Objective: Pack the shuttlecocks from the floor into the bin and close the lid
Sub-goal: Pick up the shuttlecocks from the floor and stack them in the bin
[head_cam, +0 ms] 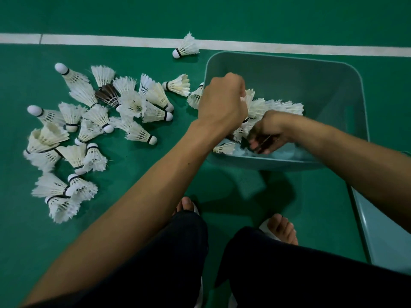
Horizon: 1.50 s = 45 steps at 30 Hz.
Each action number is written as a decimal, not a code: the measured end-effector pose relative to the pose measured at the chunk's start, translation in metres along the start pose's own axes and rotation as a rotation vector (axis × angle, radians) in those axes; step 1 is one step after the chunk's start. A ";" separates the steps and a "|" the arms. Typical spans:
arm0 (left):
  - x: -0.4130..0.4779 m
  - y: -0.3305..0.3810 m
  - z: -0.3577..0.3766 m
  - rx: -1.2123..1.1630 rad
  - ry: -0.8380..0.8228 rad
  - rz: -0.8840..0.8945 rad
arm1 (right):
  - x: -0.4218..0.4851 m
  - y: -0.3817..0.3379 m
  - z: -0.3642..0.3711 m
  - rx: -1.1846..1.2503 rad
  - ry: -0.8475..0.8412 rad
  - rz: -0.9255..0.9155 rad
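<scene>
Green court floor [133, 16] underfoot. Gripped shuttlecocks [262, 105] in curled left hand [222, 101] over bin [333, 85], near its left wall; had right hand [264, 136] just beside, lower inside, fingers curled, hold unclear. Saw loose pile [97, 114] scattered left, lid [382, 230] near right.

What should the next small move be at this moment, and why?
Probably open the left hand. It is curled above the bin and seems to grip shuttlecocks, so loosening the fingers should drop them onto those already inside. A big pile lies unpacked on the floor and the lid lies aside, so closing would be too early.
</scene>
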<state>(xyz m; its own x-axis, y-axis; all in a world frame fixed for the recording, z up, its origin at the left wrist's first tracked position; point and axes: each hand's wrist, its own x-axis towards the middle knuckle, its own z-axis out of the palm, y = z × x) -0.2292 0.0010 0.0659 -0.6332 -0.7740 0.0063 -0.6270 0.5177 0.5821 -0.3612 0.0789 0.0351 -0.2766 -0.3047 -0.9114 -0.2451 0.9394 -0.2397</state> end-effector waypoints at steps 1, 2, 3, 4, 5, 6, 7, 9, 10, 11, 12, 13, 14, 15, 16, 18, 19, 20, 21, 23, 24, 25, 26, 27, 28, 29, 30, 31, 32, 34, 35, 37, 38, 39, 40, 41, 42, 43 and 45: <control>-0.001 0.002 -0.002 -0.004 -0.012 0.003 | -0.012 0.004 -0.013 -0.085 0.062 -0.039; -0.002 0.004 -0.004 0.001 -0.038 0.008 | -0.023 0.008 -0.025 -0.145 0.124 -0.083; -0.004 0.008 -0.006 0.007 -0.089 0.012 | -0.032 0.013 -0.036 -0.180 0.186 -0.147; -0.007 0.011 -0.008 0.009 -0.155 0.021 | -0.041 0.019 -0.043 -0.200 0.253 -0.242; -0.009 0.015 -0.010 0.012 -0.235 0.031 | -0.047 0.022 -0.048 -0.216 0.316 -0.367; -0.011 0.019 -0.012 0.017 -0.311 0.044 | -0.054 0.024 -0.049 -0.216 0.353 -0.508; -0.014 0.024 -0.013 0.014 -0.374 0.047 | -0.062 0.024 -0.046 -0.207 0.360 -0.637; -0.019 0.032 -0.017 -0.013 -0.446 0.035 | -0.075 0.022 -0.036 -0.241 0.335 -0.794; -0.021 0.034 -0.019 -0.026 -0.465 0.030 | -0.077 0.021 -0.031 -0.288 0.332 -0.826; -0.022 0.034 -0.019 -0.036 -0.474 0.020 | -0.076 0.021 -0.027 -0.327 0.336 -0.833; -0.024 0.034 -0.019 -0.048 -0.465 0.019 | -0.074 0.022 -0.024 -0.342 0.339 -0.829; -0.024 0.032 -0.018 -0.058 -0.450 0.019 | -0.071 0.023 -0.022 -0.338 0.336 -0.815; -0.025 0.029 -0.017 -0.073 -0.430 0.012 | -0.068 0.024 -0.021 -0.323 0.324 -0.788; -0.026 0.027 -0.016 -0.095 -0.408 -0.002 | -0.065 0.024 -0.020 -0.308 0.311 -0.751; -0.026 0.026 -0.014 -0.136 -0.382 -0.028 | -0.062 0.025 -0.020 -0.296 0.307 -0.708; -0.023 0.024 -0.013 -0.229 -0.318 -0.114 | -0.057 0.027 -0.023 -0.297 0.350 -0.597; -0.021 0.025 -0.015 -0.240 -0.297 -0.161 | -0.053 0.028 -0.024 -0.303 0.398 -0.521; -0.017 0.027 -0.016 -0.202 -0.301 -0.199 | -0.047 0.029 -0.024 -0.294 0.434 -0.430; -0.013 0.027 -0.015 -0.123 -0.334 -0.226 | -0.041 0.030 -0.024 -0.255 0.445 -0.327; -0.008 0.029 -0.013 0.028 -0.472 -0.280 | -0.030 0.027 -0.019 -0.114 0.406 -0.150; -0.006 0.028 -0.010 0.069 -0.567 -0.305 | -0.024 0.024 -0.016 -0.037 0.362 -0.093; -0.005 0.027 -0.005 0.095 -0.661 -0.323 | -0.018 0.021 -0.013 0.035 0.313 -0.062; -0.004 0.026 0.000 0.118 -0.740 -0.333 | -0.012 0.017 -0.009 0.110 0.263 -0.046; -0.003 0.025 0.003 0.149 -0.801 -0.337 | -0.006 0.014 -0.005 0.188 0.207 -0.034; -0.002 0.025 0.006 0.180 -0.841 -0.333 | -0.001 0.011 -0.001 0.265 0.142 -0.016; -0.001 0.024 0.009 0.206 -0.869 -0.320 | 0.005 0.008 0.005 0.323 0.079 0.011; -0.001 0.024 0.010 0.235 -0.898 -0.301 | 0.010 0.006 0.011 0.361 0.029 0.044; 0.000 0.024 0.010 0.256 -0.929 -0.281 | 0.014 0.004 0.017 0.379 0.002 0.079; 0.001 0.023 0.011 0.271 -0.952 -0.258 | 0.020 0.004 0.023 0.392 -0.011 0.106; 0.004 0.018 0.014 0.295 -0.968 -0.245 | 0.031 0.004 0.029 0.413 -0.014 0.130; 0.004 0.016 0.016 0.301 -0.976 -0.246 | 0.036 0.006 0.031 0.425 -0.016 0.135; 0.004 0.012 0.018 0.293 -0.968 -0.266 | 0.041 0.007 0.029 0.420 -0.047 0.147; 0.004 0.012 0.019 0.289 -0.954 -0.268 | 0.040 0.007 0.026 0.403 -0.066 0.150; 0.004 0.011 0.019 0.281 -0.936 -0.259 | 0.036 0.007 0.023 0.365 -0.074 0.149; 0.004 0.011 0.019 0.259 -0.913 -0.244 | 0.030 0.006 0.019 0.316 -0.067 0.142; 0.004 0.012 0.017 0.217 -0.883 -0.227 | 0.023 0.004 0.014 0.250 -0.036 0.124; 0.004 0.014 0.014 0.140 -0.842 -0.216 | 0.014 0.003 0.008 0.179 0.016 0.090; 0.003 0.017 0.009 0.042 -0.787 -0.206 | 0.003 0.001 0.002 0.118 0.069 0.045; 0.001 0.024 -0.010 -0.109 -0.628 -0.161 | -0.019 -0.003 -0.009 0.078 0.144 -0.056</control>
<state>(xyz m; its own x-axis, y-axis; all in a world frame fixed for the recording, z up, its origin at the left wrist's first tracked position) -0.2400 0.0092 0.0879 -0.7003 -0.4617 -0.5445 -0.7076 0.3477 0.6152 -0.3640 0.0803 0.0559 -0.3963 -0.3710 -0.8398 -0.1926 0.9280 -0.3190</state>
